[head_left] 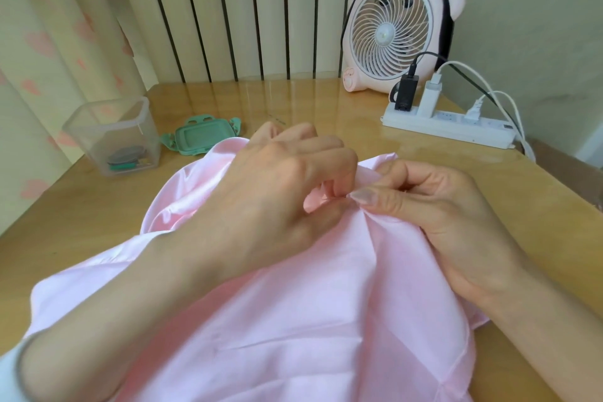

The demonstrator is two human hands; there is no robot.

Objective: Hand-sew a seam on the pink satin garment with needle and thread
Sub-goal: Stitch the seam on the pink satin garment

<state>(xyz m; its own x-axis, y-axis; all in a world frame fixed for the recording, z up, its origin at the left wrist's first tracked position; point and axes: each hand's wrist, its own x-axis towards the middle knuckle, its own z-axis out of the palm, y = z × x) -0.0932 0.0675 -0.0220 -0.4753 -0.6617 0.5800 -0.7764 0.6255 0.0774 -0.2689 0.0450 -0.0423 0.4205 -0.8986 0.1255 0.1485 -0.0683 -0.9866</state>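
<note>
The pink satin garment (310,297) lies bunched across the wooden table (456,173) in front of me. My left hand (270,192) rests on top of it with curled fingers that pinch a raised fold near its far edge. My right hand (434,206) meets it from the right and grips the same fold between thumb and fingers. The two hands touch at the fold. Needle and thread are hidden between the fingertips, so I cannot make them out.
A clear plastic box (114,137) with sewing bits stands at the left, its green lid (202,139) beside it. A pink desk fan (401,26) and a white power strip (447,127) with plugs and cables sit at the back right. A curtain hangs left.
</note>
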